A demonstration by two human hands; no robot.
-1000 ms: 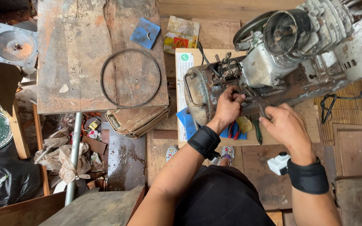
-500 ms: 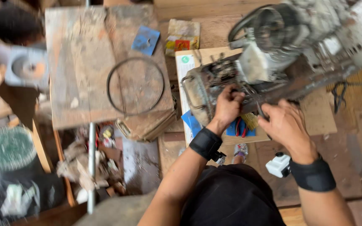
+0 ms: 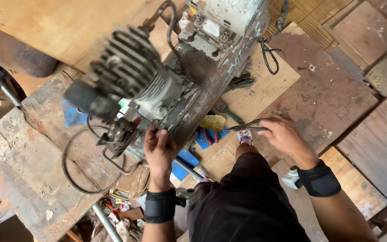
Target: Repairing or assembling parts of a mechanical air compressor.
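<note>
The right hand (image 3: 283, 134) had been pulled off the engine (image 3: 157, 89) — fingers now closed on pliers (image 3: 247, 127), well clear. The left hand (image 3: 157, 150) was kept gripped on the engine's underside — so tool work paused, probably.

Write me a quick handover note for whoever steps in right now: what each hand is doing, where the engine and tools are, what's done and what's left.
Left hand: pressed on the lower end of the grimy engine, which rests over the worn workbench and wooden boards.
Right hand: holds pliers away from the engine, over the floor boards.
Nearby: a rubber belt lies loose on the bench; a wrench lies on the plywood beside the engine.
Done: belt is off the engine.
Left: cannot tell which fastener is being worked; check under the left hand.
</note>
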